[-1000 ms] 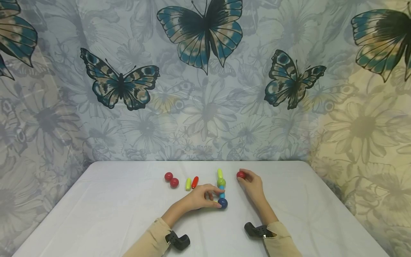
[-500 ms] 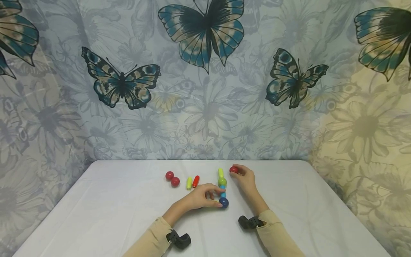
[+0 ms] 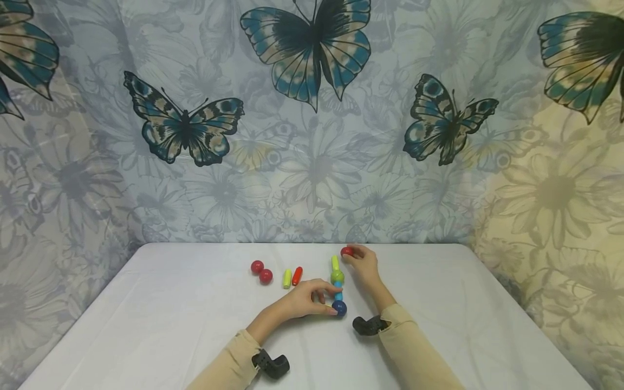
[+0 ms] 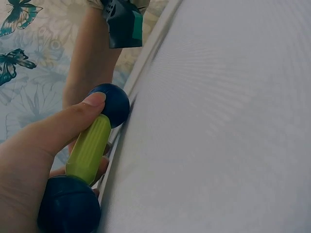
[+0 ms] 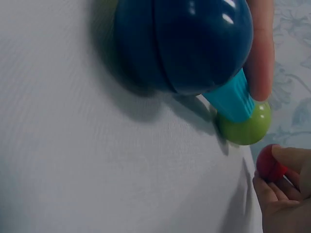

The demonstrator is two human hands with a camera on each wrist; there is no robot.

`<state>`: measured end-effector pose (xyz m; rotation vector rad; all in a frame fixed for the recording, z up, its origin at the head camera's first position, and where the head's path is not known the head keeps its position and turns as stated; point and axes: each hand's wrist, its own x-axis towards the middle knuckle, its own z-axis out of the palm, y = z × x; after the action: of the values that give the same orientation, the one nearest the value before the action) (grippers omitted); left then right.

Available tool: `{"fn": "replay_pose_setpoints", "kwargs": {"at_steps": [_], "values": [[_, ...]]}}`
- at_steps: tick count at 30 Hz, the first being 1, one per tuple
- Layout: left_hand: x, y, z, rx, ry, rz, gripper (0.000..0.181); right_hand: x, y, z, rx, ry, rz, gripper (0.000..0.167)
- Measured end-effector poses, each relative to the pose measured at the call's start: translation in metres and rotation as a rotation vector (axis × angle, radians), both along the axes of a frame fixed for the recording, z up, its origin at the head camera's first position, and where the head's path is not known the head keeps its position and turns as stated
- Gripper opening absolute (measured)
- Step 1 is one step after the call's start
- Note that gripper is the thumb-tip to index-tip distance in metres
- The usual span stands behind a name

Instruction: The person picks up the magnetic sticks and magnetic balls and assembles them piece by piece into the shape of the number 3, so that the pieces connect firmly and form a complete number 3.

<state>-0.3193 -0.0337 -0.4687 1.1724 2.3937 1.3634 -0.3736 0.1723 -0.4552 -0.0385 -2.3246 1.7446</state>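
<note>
Butterfly cloth [image 3: 312, 179] covers the whole wall, with my white table [image 3: 146, 319] right in front. My left hand [image 3: 301, 300] is curled onto a ball-and-stick chain [image 3: 338, 285] mid-table, thumb on a dark blue ball [image 3: 339, 309]; from there, it's light blue stick [image 3: 338, 296], green ball [image 3: 337, 277], yellow-green stick. My right hand [image 3: 365, 268] is pinching a red ball [image 3: 346, 251] near the chain's far end. Two more red balls [image 3: 265, 277] sit off left, then loose yellow-green [image 3: 287, 279] and red sticks [image 3: 297, 276] side by side.
</note>
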Motion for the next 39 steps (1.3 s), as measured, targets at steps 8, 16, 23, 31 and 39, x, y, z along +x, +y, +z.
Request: {"fn": "replay_pose_setpoints", "kwargs": {"at_steps": [8, 16, 23, 31, 39], "values": [[-0.003, 0.000, -0.002, 0.012, 0.034, -0.024, 0.046, -0.004, -0.009, 0.001, -0.003, -0.016, -0.012, 0.040], [-0.003, 0.000, -0.002, 0.009, 0.025, -0.017, 0.046, -0.007, -0.014, -0.001, 0.010, -0.004, -0.026, 0.038], [-0.003, 0.001, -0.002, 0.001, 0.026, -0.010, 0.047, -0.007, -0.021, 0.002, 0.036, -0.017, -0.032, 0.038], [-0.003, 0.000, -0.002, 0.032, 0.065, -0.036, 0.044, -0.009, -0.028, 0.004, 0.036, -0.029, -0.031, 0.037], [0.003, 0.000, 0.004, 0.040, 0.072, -0.044, 0.044, -0.013, -0.031, 0.003, 0.044, -0.033, -0.012, 0.037]]}}
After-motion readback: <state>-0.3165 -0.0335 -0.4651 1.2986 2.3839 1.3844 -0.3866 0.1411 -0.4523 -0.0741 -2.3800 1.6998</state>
